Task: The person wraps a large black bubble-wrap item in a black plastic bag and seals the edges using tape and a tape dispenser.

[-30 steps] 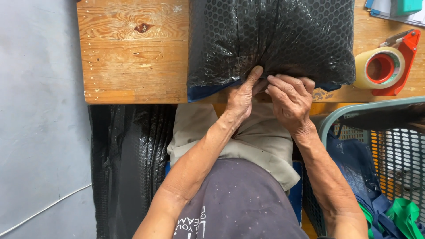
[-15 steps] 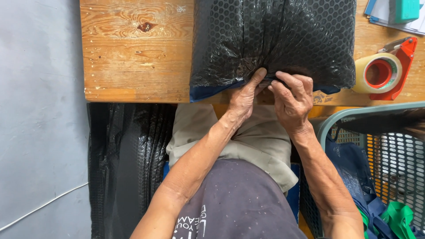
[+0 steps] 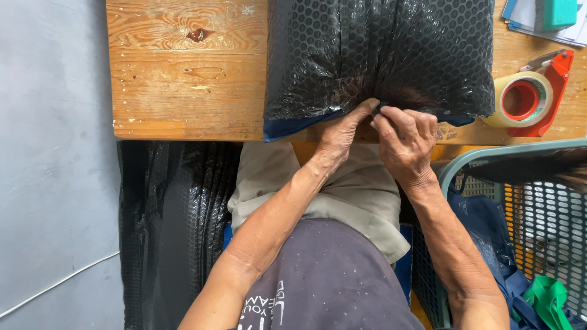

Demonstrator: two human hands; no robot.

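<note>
Resting on wooden table (image 3: 183, 67), black bubble-wrap parcel (image 3: 379, 55) spreads out just above fingers, near edge bunched so wrap stays closed. Left hand (image 3: 339, 131) and right hand (image 3: 406, 140) side by side, fingertips pinched tight on gathered wrap. Tape dispenser (image 3: 529, 98) off right of fingers, within reach.

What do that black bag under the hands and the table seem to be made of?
The black bag looks like glossy plastic bubble wrap: rows of small round bubbles catch the light. The table looks like bare or lightly finished wood, with visible grain, a dark knot and pale specks. Both hands pinch the bag's near edge.
</note>
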